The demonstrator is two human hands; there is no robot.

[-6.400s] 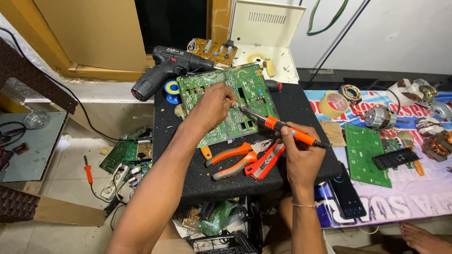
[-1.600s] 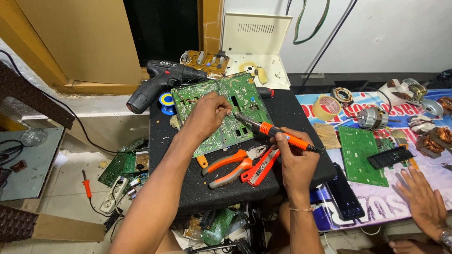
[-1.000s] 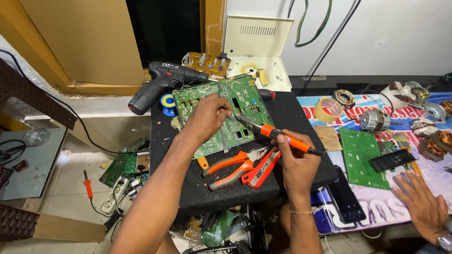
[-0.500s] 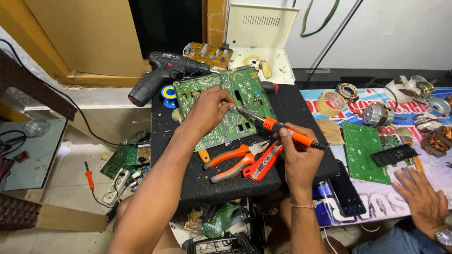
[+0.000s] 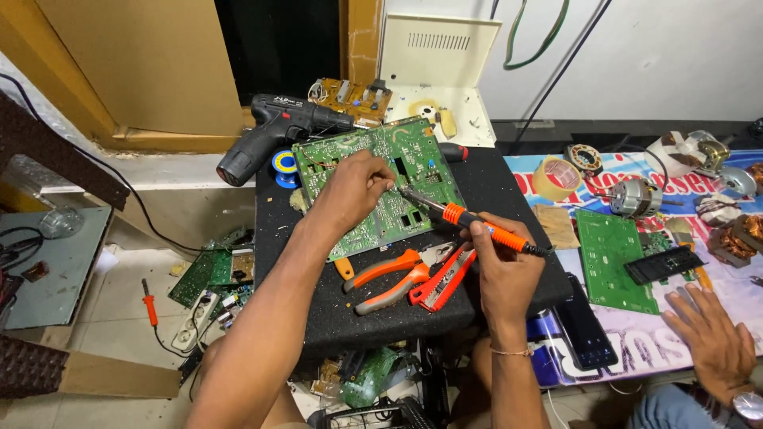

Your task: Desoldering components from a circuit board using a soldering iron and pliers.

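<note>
A large green circuit board [image 5: 417, 155] lies tilted on a black foam-topped work surface [image 5: 318, 302]. My left hand [image 5: 354, 187] rests on the board, fingers pinched at a spot near its middle. My right hand [image 5: 505, 266] grips an orange-and-black soldering iron [image 5: 469, 221] like a pen, its metal tip touching the board just beside my left fingertips. Orange-handled pliers [image 5: 389, 280] and red cutters [image 5: 441, 278] lie on the foam in front of the board.
A black cordless drill [image 5: 270, 131] and a blue tape roll [image 5: 284, 164] sit behind the board. At right are a second green board [image 5: 612, 258], a dark phone [image 5: 584, 330], tape [image 5: 556, 179], motors, and another person's hand [image 5: 711, 342]. Scrap boards litter the floor at left.
My hands and the soldering iron stay at the same spot on the board. The other person's hand at lower right came into view and has shifted slightly.
</note>
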